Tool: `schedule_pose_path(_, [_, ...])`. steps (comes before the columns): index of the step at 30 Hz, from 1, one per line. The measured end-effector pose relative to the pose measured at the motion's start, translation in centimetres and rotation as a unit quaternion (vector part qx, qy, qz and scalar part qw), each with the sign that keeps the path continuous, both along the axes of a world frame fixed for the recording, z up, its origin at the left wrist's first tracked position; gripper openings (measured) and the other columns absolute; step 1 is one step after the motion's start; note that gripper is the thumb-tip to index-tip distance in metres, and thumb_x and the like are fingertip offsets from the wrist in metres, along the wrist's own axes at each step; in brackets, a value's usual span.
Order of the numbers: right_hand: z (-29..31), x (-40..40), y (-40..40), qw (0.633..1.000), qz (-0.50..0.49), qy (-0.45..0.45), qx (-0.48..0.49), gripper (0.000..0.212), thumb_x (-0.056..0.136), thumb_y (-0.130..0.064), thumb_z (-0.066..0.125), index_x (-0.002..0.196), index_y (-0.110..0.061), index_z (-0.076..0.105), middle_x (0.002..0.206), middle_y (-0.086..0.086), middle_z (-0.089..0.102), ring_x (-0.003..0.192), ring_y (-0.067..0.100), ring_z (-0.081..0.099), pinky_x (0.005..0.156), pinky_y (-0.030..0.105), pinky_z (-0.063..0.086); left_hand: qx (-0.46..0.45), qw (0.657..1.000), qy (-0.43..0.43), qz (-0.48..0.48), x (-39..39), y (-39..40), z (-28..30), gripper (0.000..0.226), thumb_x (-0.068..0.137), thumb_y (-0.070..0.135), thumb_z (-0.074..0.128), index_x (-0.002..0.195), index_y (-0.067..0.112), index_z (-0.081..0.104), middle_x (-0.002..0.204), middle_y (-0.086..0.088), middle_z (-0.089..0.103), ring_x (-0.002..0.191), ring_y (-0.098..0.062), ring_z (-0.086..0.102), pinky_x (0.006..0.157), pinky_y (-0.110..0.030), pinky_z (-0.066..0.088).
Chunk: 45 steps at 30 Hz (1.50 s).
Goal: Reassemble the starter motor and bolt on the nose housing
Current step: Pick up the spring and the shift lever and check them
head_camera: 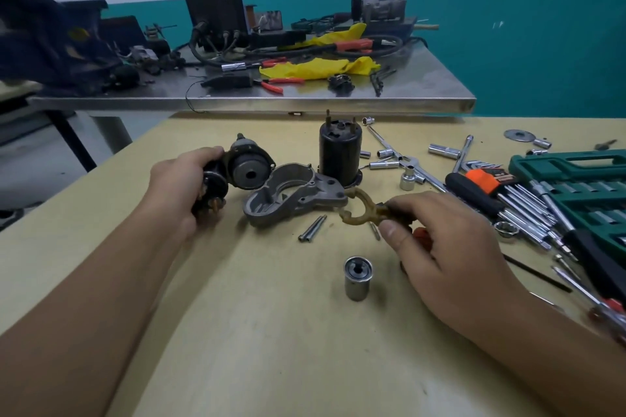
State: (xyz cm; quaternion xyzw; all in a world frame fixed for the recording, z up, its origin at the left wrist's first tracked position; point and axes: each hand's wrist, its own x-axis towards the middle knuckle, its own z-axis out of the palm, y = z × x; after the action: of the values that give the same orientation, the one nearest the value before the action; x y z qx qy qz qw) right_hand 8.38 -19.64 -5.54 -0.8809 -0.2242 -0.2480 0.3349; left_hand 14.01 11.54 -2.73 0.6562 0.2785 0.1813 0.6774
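Gripping starter body [237, 169], pinching fork lever [360, 211].

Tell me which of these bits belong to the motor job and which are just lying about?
Job: motor body in left hand; fork lever in right hand; nose housing; black cylinder; long bolts.

Lying about: yellow rag; red pliers; hex keys.

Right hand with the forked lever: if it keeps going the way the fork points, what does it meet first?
Probably the nose housing. The right hand aims the forked lever up-left, its upper prong nearly at the housing's flange; depth is unclear.
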Motion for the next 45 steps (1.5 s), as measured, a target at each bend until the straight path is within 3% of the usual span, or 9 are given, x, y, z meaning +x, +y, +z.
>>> schedule_pose_path(10, [0.2, -0.6, -0.2, 0.986, 0.01, 0.012, 0.169, 0.037, 0.093, -0.031, 0.058, 0.127, -0.022, 0.068, 0.102, -0.023, 0.065, 0.101, -0.001, 0.062, 0.081, 0.018, 0.054, 0.281, 0.955, 0.004, -0.095, 0.6, -0.5, -1.7, 0.038, 0.085, 0.053, 0.069, 0.077, 0.016, 0.065, 0.07, -0.007, 0.07, 0.065, -0.025, 0.07, 0.064, -0.044, 0.056])
schedule_pose_path(16, [0.8, -1.0, -0.9, 0.918, 0.016, 0.077, 0.389, 0.024, 0.078, -0.04, 0.08, 0.099, -0.029, 0.076, 0.09, -0.007, 0.075, 0.087, 0.013, 0.074, 0.071, 0.038, 0.064, 0.388, 0.917, 0.054, -0.08, 0.3, -0.7, -2.0, 0.046, 0.096, 0.055, 0.056, 0.077, 0.018, 0.075, 0.068, 0.0, 0.072, 0.074, -0.021, 0.067, 0.063, -0.03, 0.046])
schedule_pose_path(19, [1.5, -0.9, -1.2, 0.884, 0.026, 0.11, 0.453, 0.023, 0.072, -0.037, 0.081, 0.092, -0.026, 0.078, 0.086, 0.0, 0.077, 0.075, 0.013, 0.073, 0.056, 0.021, 0.059, 0.545, 0.838, 0.026, -0.002, -0.7, -1.6, -0.9, 0.034, 0.097, 0.051, 0.059, 0.097, 0.02, 0.075, 0.098, -0.004, 0.069, 0.089, -0.028, 0.063, 0.07, -0.034, 0.044])
schedule_pose_path(21, [2.1, -0.8, -1.5, 0.878, 0.028, 0.125, 0.461, 0.02, 0.075, -0.043, 0.075, 0.091, -0.031, 0.077, 0.088, -0.002, 0.077, 0.075, 0.008, 0.072, 0.055, 0.018, 0.057, 0.59, 0.79, -0.163, 0.025, -2.3, -3.7, 0.7, 0.032, 0.095, 0.044, 0.063, 0.1, 0.015, 0.075, 0.099, -0.006, 0.065, 0.087, -0.02, 0.058, 0.073, -0.029, 0.04])
schedule_pose_path(23, [2.6, -0.4, -1.9, 0.875, 0.04, 0.133, 0.464, 0.017, 0.084, -0.048, 0.066, 0.091, -0.035, 0.074, 0.094, -0.003, 0.077, 0.085, 0.009, 0.075, 0.06, 0.028, 0.063, 0.567, 0.729, -0.353, -0.149, -4.0, -6.6, 1.9, 0.031, 0.092, 0.039, 0.066, 0.101, 0.01, 0.074, 0.09, -0.001, 0.065, 0.079, -0.004, 0.055, 0.071, -0.017, 0.039])
schedule_pose_path(28, [3.5, -0.3, -2.4, 0.854, 0.118, 0.184, 0.471, 0.019, 0.102, -0.037, 0.05, 0.104, -0.032, 0.068, 0.077, 0.009, 0.068, 0.064, 0.032, 0.074, 0.051, 0.041, 0.058, 0.654, 0.561, -0.186, -0.472, -5.9, -10.3, 0.5, 0.063, 0.079, 0.071, 0.069, 0.132, 0.037, 0.061, 0.116, 0.019, 0.067, 0.106, -0.002, 0.062, 0.084, -0.027, 0.053])
schedule_pose_path(35, [2.8, -0.1, -3.0, 0.88, 0.097, 0.304, 0.353, 0.03, 0.074, -0.028, 0.091, 0.085, -0.017, 0.065, 0.073, 0.01, 0.069, 0.044, 0.024, 0.06, 0.038, 0.024, 0.037, 0.547, 0.661, -0.219, -0.465, -5.0, -10.5, -1.0, 0.033, 0.083, 0.041, 0.08, 0.113, 0.03, 0.071, 0.092, 0.027, 0.062, 0.085, 0.011, 0.058, 0.071, -0.009, 0.044])
schedule_pose_path(41, [2.3, -0.4, -2.8, 0.824, 0.21, 0.326, 0.413, 0.036, 0.046, -0.011, 0.087, 0.078, -0.016, 0.074, 0.078, 0.01, 0.067, 0.047, 0.02, 0.052, 0.043, 0.026, 0.038, 0.305, 0.796, -0.31, -0.422, -5.7, -10.7, -0.2, 0.043, 0.086, 0.028, 0.075, 0.127, 0.031, 0.067, 0.099, -0.004, 0.072, 0.087, -0.025, 0.076, 0.068, -0.036, 0.063])
schedule_pose_path(45, [2.5, -1.1, -2.2, 0.862, 0.202, 0.242, 0.397, 0.039, 0.05, -0.01, 0.091, 0.087, -0.016, 0.08, 0.077, 0.01, 0.073, 0.056, 0.019, 0.062, 0.047, 0.028, 0.049, 0.222, 0.831, -0.335, -0.384, -6.2, -11.5, -0.2, 0.037, 0.076, 0.018, 0.085, 0.109, 0.019, 0.07, 0.095, -0.009, 0.073, 0.073, -0.028, 0.077, 0.053, -0.031, 0.061])
